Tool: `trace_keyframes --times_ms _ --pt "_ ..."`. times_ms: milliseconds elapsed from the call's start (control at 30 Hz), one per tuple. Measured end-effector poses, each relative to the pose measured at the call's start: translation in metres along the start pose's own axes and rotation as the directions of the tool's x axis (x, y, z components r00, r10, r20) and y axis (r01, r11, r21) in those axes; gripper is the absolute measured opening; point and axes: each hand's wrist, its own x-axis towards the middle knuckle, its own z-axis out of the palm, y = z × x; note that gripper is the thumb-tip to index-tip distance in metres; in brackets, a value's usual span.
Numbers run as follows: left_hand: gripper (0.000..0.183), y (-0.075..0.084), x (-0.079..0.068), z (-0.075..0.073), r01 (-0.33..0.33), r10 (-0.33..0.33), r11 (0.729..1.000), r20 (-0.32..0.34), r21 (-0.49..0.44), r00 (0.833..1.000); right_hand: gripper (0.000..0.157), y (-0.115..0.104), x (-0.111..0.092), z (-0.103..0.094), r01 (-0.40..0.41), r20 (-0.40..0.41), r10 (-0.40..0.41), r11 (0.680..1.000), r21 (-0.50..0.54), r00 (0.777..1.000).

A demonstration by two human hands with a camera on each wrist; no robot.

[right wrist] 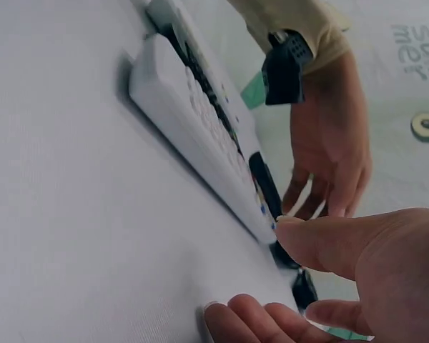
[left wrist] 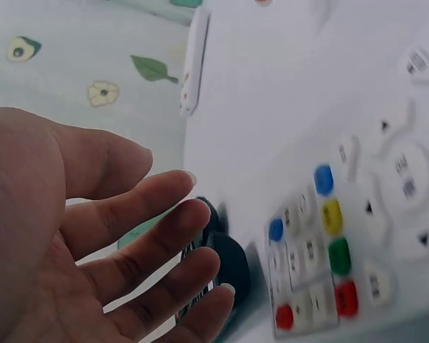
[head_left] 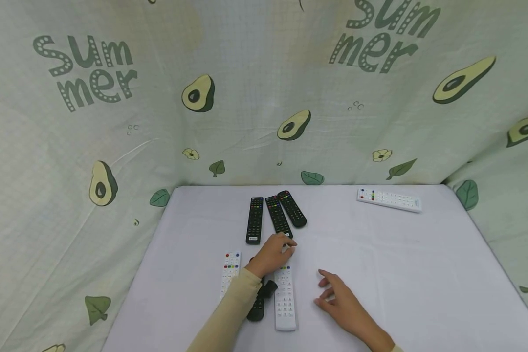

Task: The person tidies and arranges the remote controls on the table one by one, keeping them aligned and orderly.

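Note:
My left hand [head_left: 273,254] hovers over the top end of a white remote control [head_left: 285,303], its fingers loosely bent and holding nothing. In the left wrist view the fingers are spread apart, with that remote's coloured buttons beside them. Under my left forearm lies a black remote [head_left: 256,311], partly hidden by the sleeve and wrist camera. Left of it is another white remote [head_left: 230,269], its lower end covered by the sleeve. My right hand [head_left: 341,303] is held above the table to the right of the nearest white remote, fingers relaxed and apart from the thumb, gripping nothing.
Three black remotes lie farther back: an upright one [head_left: 254,220], a slanted one [head_left: 278,215] just beyond my left fingers, and a third [head_left: 292,209] beside it. A white remote [head_left: 389,200] lies near the back right edge. An avocado-print curtain [head_left: 246,161] encloses the white table [head_left: 400,274].

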Motion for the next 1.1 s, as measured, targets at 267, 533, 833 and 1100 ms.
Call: trace_keyframes --times_ms 267,533,833,1100 --pt "0.022 0.016 0.011 0.009 -0.046 0.046 0.997 0.0 -0.068 0.999 0.064 0.031 0.012 -0.046 -0.048 -0.157 0.033 0.994 -0.094 0.987" --pt "0.022 0.027 0.025 0.018 -0.097 0.097 0.982 -0.004 -0.163 0.995 0.059 0.061 0.023 -0.103 -0.07 -0.276 0.015 0.979 -0.191 0.961" --pt "0.022 0.042 0.04 0.032 -0.076 0.076 0.965 -0.009 -0.251 0.997 0.058 0.092 0.041 -0.156 -0.171 -0.382 0.085 0.965 -0.197 0.92" --pt "0.024 0.048 0.051 0.044 -0.083 0.078 0.953 -0.026 -0.291 0.997 0.059 0.106 0.06 -0.184 -0.247 -0.457 0.155 0.957 -0.15 0.876"
